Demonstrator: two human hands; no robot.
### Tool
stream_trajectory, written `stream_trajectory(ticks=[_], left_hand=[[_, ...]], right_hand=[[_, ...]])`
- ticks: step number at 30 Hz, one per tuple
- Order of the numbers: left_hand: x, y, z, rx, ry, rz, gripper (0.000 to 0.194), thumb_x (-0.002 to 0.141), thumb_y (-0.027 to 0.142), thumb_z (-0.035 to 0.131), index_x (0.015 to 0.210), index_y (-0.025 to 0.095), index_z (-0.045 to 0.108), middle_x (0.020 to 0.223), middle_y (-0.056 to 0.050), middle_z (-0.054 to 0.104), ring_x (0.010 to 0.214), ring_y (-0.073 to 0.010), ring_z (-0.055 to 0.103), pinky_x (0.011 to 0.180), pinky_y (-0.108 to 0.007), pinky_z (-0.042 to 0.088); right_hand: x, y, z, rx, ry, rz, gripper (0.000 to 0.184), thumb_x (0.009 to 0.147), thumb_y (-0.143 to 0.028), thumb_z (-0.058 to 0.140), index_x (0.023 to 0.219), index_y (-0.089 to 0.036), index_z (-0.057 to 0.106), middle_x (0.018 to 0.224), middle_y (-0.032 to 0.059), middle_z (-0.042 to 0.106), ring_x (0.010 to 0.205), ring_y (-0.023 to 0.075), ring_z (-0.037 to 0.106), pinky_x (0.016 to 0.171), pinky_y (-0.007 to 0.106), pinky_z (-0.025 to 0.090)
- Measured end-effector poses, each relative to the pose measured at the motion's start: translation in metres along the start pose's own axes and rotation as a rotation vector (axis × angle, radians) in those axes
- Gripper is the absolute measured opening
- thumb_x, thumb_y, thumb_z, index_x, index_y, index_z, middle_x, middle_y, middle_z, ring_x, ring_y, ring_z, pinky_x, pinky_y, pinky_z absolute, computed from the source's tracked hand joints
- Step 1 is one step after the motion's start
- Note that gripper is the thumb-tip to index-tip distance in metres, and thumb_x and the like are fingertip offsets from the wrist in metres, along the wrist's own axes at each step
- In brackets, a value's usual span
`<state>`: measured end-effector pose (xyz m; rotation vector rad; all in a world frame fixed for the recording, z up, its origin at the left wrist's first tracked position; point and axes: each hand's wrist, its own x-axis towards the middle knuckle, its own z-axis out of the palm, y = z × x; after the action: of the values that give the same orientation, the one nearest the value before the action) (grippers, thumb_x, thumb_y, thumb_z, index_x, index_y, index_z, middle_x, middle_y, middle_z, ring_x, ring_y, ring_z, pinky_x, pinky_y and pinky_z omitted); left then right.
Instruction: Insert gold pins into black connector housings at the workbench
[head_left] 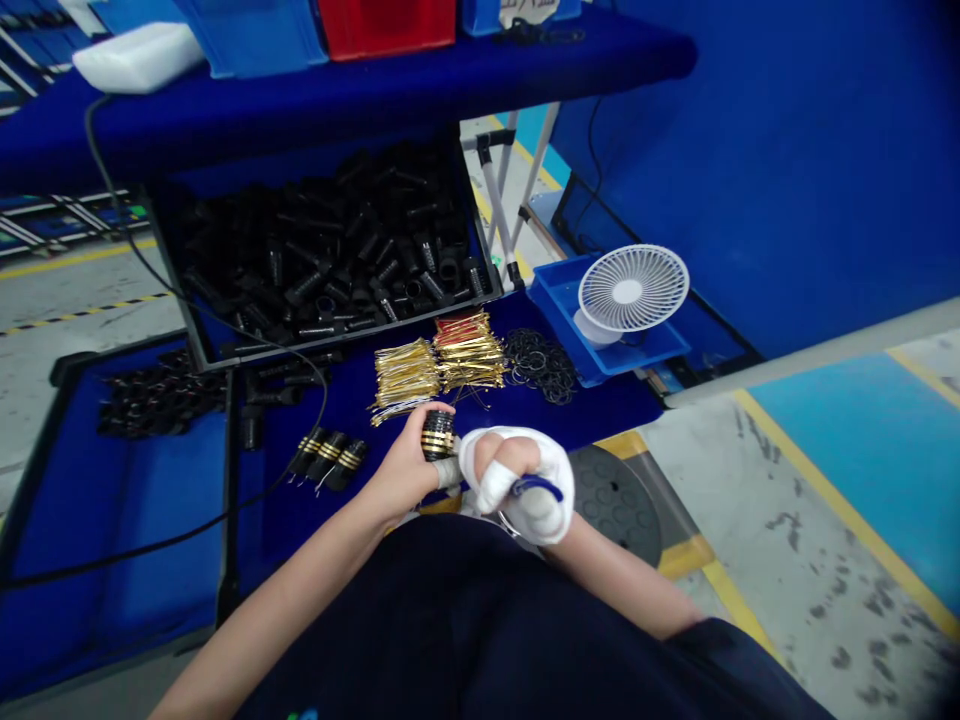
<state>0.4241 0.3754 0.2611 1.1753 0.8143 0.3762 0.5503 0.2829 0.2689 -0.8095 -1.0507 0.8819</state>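
Note:
My left hand [409, 462] is closed around a short black cylinder with gold bands [438, 435], held upright just above the blue work surface [330, 500]. My right hand [517, 482], in a white glove, is curled into a grip on a blue-handled tool [538, 488] and presses against the cylinder's right side. Three finished banded cylinders [328, 457] lie side by side left of my left hand. Bundles of gold strips [439, 367] lie just beyond my hands.
A black tray full of black cylinders [330, 250] stands tilted at the back. A pile of black rings [540, 365] lies right of the gold strips. A white fan [632, 290] sits in a blue bin [562, 300]. A black cable [150, 290] crosses the left side.

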Motion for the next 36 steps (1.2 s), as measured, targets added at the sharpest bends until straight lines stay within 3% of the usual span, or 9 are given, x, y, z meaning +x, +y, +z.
stream_trajectory(ticks=[3, 6, 11, 15, 18, 21, 24, 29, 36], left_hand=[[0.012, -0.013, 0.005, -0.078, 0.013, -0.094, 0.069, 0.062, 0.022, 0.087, 0.122, 0.025, 0.053, 0.083, 0.001, 0.062, 0.065, -0.0117, 0.056, 0.059, -0.022, 0.047], [0.023, -0.023, 0.009, -0.217, 0.018, -0.154, 0.054, 0.078, 0.042, 0.076, 0.124, 0.026, 0.051, 0.079, 0.001, 0.062, 0.057, -0.0100, 0.053, 0.055, -0.023, 0.048], [0.043, -0.033, 0.022, -0.356, 0.003, -0.219, 0.048, 0.083, 0.047, 0.072, 0.122, 0.027, 0.052, 0.080, 0.001, 0.061, 0.055, -0.0081, 0.052, 0.050, -0.019, 0.047], [0.060, -0.037, 0.040, -0.376, -0.009, -0.252, 0.056, 0.084, 0.043, 0.074, 0.133, 0.032, 0.049, 0.082, 0.000, 0.063, 0.058, -0.0086, 0.056, 0.047, -0.015, 0.044], [0.072, -0.040, 0.049, -0.475, -0.022, -0.334, 0.060, 0.084, 0.040, 0.075, 0.137, 0.032, 0.048, 0.097, -0.005, 0.069, 0.071, -0.0120, 0.065, 0.068, -0.028, 0.059], [0.084, -0.045, 0.054, -0.575, -0.011, -0.387, 0.052, 0.082, 0.039, 0.076, 0.128, 0.021, 0.058, 0.103, -0.009, 0.071, 0.075, -0.0131, 0.067, 0.088, -0.039, 0.059], [0.093, -0.051, 0.062, -0.558, 0.037, -0.329, 0.053, 0.079, 0.035, 0.080, 0.126, 0.023, 0.059, 0.097, -0.004, 0.070, 0.067, -0.0094, 0.063, 0.092, -0.044, 0.058], [0.098, -0.057, 0.081, -0.253, 0.064, -0.123, 0.077, 0.070, 0.027, 0.087, 0.139, 0.030, 0.053, 0.104, -0.003, 0.068, 0.089, -0.0147, 0.064, 0.091, -0.034, 0.054], [0.093, -0.059, 0.088, -0.025, 0.023, 0.068, 0.072, 0.076, 0.026, 0.082, 0.142, 0.028, 0.052, 0.127, -0.007, 0.062, 0.109, -0.0208, 0.059, 0.101, -0.033, 0.045]], right_hand=[[-0.007, 0.014, -0.024, -0.294, 0.089, 0.057, 0.032, 0.087, -0.049, 0.066, 0.067, -0.024, 0.061, 0.062, 0.0014, 0.058, 0.057, 0.0169, 0.055, 0.061, 0.033, 0.047], [-0.009, 0.037, -0.076, -0.747, 0.300, 0.162, 0.016, 0.091, -0.035, 0.061, 0.088, -0.022, 0.070, 0.082, 0.0046, 0.067, 0.077, 0.0200, 0.063, 0.080, 0.036, 0.051], [-0.003, 0.080, -0.179, -1.212, 0.480, 0.405, 0.027, 0.090, -0.032, 0.058, 0.110, -0.017, 0.069, 0.099, 0.0090, 0.072, 0.103, 0.0264, 0.066, 0.098, 0.041, 0.047], [0.014, 0.104, -0.218, -1.404, 0.482, 0.634, 0.029, 0.089, -0.036, 0.063, 0.109, -0.017, 0.068, 0.101, 0.0126, 0.072, 0.094, 0.0288, 0.068, 0.088, 0.041, 0.050], [0.022, 0.112, -0.225, -1.435, 0.446, 0.552, 0.017, 0.090, -0.028, 0.060, 0.098, -0.017, 0.070, 0.104, 0.0140, 0.070, 0.096, 0.0280, 0.067, 0.089, 0.040, 0.050], [0.016, 0.108, -0.223, -1.282, 0.502, 0.273, 0.014, 0.092, -0.029, 0.060, 0.093, -0.019, 0.070, 0.100, 0.0108, 0.069, 0.100, 0.0251, 0.065, 0.093, 0.038, 0.051], [0.000, 0.094, -0.211, -1.042, 0.581, 0.059, 0.014, 0.090, -0.034, 0.066, 0.090, -0.020, 0.070, 0.094, 0.0071, 0.070, 0.093, 0.0223, 0.067, 0.088, 0.038, 0.054], [-0.024, 0.067, -0.180, -0.875, 0.477, -0.037, 0.006, 0.084, -0.026, 0.075, 0.087, -0.023, 0.071, 0.086, 0.0039, 0.074, 0.078, 0.0200, 0.070, 0.074, 0.036, 0.056], [-0.032, 0.055, -0.168, -0.981, 0.281, -0.140, 0.013, 0.086, -0.017, 0.071, 0.094, -0.027, 0.070, 0.088, 0.0031, 0.075, 0.079, 0.0189, 0.071, 0.073, 0.034, 0.055]])
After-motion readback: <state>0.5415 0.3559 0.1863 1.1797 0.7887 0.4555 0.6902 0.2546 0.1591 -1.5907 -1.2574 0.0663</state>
